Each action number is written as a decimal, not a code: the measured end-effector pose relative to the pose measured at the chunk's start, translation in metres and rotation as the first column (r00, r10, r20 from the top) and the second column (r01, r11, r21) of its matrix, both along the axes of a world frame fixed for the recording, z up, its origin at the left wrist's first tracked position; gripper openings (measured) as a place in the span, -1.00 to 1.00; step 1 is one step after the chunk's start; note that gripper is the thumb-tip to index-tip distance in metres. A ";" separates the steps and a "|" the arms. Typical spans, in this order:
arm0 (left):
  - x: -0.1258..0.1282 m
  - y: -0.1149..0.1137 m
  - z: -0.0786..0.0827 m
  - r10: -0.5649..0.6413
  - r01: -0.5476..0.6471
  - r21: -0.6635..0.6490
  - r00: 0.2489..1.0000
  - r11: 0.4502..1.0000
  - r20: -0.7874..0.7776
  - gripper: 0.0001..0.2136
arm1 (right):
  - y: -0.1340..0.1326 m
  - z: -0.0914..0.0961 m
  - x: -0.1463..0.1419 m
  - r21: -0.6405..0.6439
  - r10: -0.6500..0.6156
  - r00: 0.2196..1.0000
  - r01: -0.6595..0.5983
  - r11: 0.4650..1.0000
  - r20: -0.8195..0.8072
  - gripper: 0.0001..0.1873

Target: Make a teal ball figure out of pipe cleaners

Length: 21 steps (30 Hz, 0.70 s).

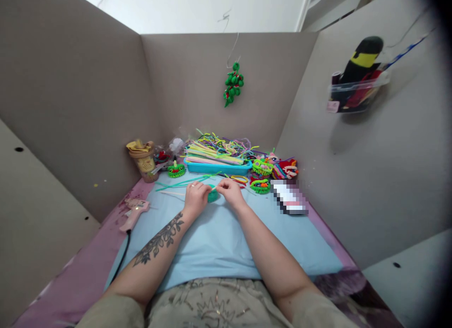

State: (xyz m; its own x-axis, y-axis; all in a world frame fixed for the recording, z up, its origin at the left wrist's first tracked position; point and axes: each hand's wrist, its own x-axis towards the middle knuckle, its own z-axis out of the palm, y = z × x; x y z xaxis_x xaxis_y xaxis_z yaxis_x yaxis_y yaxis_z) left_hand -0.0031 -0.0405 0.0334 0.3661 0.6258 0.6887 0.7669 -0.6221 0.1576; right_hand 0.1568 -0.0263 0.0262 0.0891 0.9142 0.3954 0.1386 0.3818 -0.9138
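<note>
My left hand (197,196) is closed in a pinch over the middle of the blue cloth. Close beside it my right hand (229,191) pinches too, thumb against forefinger. Between the fingertips runs a short stretch of a pale pipe cleaner (171,192), whose long end sticks out to the left of my left hand. A teal fuzzy piece (212,196) shows just below the fingertips; whether the fingers also grip it is partly hidden. Loose teal pipe cleaners (183,182) lie behind my left hand.
Behind the hands stands a blue tray (219,169) heaped with pipe cleaners. Finished green fuzzy figures (260,186) sit to its right, near a blurred-out phone (289,197). At left are a pink glue gun (136,214) with a black cord and a cup (145,163). Grey panels (219,107) enclose the table.
</note>
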 end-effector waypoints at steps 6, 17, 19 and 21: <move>0.012 -0.002 -0.002 -0.018 0.014 0.035 0.994 0.999 0.106 -0.78 | 0.000 -0.003 -0.020 -0.142 0.110 0.799 -0.237 0.961 -0.591 -0.72; -0.008 0.007 -0.006 0.090 -0.088 0.068 0.995 0.994 -0.030 -0.83 | -0.008 -0.002 0.010 0.320 -0.124 0.875 -0.037 0.947 0.469 -0.75; -0.007 0.006 -0.006 0.077 -0.071 0.076 0.993 0.995 -0.088 -0.85 | -0.009 -0.002 0.010 0.365 -0.179 0.821 -0.039 0.930 0.542 -0.82; -0.006 0.005 -0.006 0.056 -0.045 0.083 0.989 0.996 -0.135 -0.86 | -0.010 -0.002 0.009 0.378 -0.209 0.777 -0.040 0.925 0.593 -0.86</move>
State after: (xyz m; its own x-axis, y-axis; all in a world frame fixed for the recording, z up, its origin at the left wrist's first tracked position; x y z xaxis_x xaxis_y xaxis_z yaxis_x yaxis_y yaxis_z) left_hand -0.0090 -0.0360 0.0275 0.4300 0.5911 0.6825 0.8084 -0.5887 0.0006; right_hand 0.1658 -0.0360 0.0245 -0.2153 0.7015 0.6794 0.6663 0.6142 -0.4230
